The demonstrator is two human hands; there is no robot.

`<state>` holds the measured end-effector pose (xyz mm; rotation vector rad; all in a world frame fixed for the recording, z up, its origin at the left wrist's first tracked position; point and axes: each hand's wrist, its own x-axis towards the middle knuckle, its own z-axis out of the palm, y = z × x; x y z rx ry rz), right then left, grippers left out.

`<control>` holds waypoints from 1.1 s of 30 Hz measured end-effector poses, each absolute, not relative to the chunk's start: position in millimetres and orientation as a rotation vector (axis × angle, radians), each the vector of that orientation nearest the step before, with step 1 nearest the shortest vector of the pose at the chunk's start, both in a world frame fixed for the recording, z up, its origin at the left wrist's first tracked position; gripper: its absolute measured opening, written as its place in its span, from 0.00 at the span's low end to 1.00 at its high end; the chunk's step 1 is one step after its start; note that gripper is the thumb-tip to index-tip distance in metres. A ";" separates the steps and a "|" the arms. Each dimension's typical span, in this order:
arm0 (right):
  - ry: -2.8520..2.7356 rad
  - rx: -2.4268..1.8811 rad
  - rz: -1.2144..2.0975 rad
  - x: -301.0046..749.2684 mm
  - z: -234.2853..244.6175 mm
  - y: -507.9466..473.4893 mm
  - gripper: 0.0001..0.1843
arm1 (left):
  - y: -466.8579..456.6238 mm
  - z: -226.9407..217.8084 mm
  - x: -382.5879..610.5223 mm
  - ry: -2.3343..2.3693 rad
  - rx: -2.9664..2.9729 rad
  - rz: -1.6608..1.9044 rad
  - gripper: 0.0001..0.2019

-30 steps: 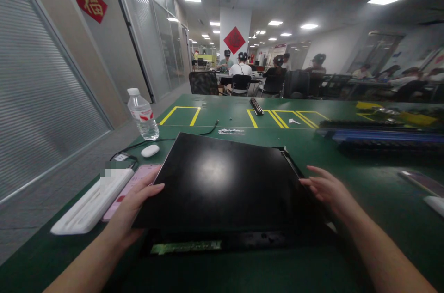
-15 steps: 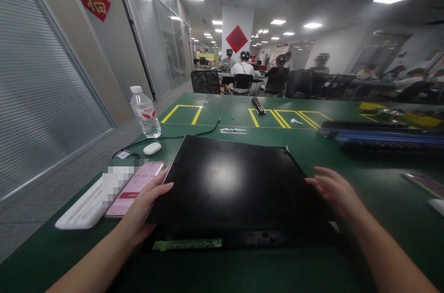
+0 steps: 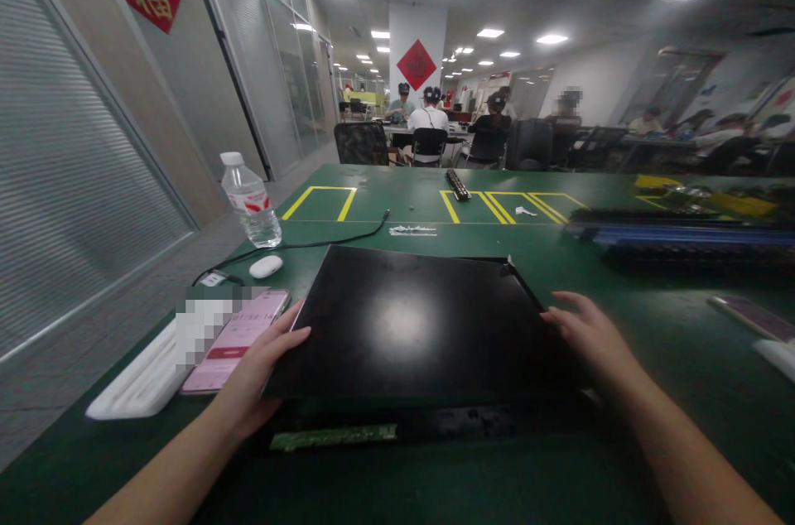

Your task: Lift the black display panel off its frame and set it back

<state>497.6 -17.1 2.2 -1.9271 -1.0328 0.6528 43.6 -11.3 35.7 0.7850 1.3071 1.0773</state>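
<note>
A dark, glossy LCD screen panel (image 3: 403, 326) lies tilted in front of me, with a bright reflection on its face. My left hand (image 3: 264, 363) is closed on its left edge, thumb on top and fingers underneath. Beside the right edge is my right hand (image 3: 590, 334), fingers loosely stretched and apart; a fingertip meets the edge. Under the panel shows a black frame (image 3: 447, 423), and a strip of green circuit board (image 3: 335, 436) runs along its near side. The frame's far right corner sticks out behind the panel.
Left of the panel are a pink-screened phone (image 3: 236, 343), a white block-like device (image 3: 137, 380), a white earbud case (image 3: 266, 266), a black cable (image 3: 310, 243) and a water bottle (image 3: 252, 202). Blurred blue-and-black parts (image 3: 671, 235) lie right. People (image 3: 428, 115) sit beyond the green table (image 3: 497, 488).
My right hand has shifted slightly left and up, against the panel's right edge. The left hand keeps its hold. The whole view has moved a little.
</note>
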 end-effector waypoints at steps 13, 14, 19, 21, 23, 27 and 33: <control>-1.170 -2.041 0.521 498.2 2.4 -16.2 0.29 | -7.4 26.9 39.0 1.286 0.813 1.041 0.35; -1.172 -2.053 0.512 498.1 3.1 -15.6 0.28 | -7.4 27.0 39.2 1.289 0.813 1.044 0.35; -1.198 -2.063 0.500 497.1 5.1 -15.8 0.26 | -8.5 28.6 40.2 1.252 0.812 1.063 0.35; -1.197 -2.045 0.504 496.5 4.9 -17.2 0.27 | -9.6 29.9 40.8 1.236 0.808 1.064 0.34; -1.181 -2.018 0.513 495.7 4.9 -18.8 0.28 | -10.6 31.1 41.7 1.232 0.813 1.078 0.35; -1.144 -1.987 0.577 494.1 6.5 -20.4 0.29 | -11.8 31.6 43.6 1.234 0.823 1.114 0.36; -1.133 -1.976 0.603 493.1 8.8 -20.0 0.28 | -10.6 30.2 43.9 1.178 0.795 1.121 0.36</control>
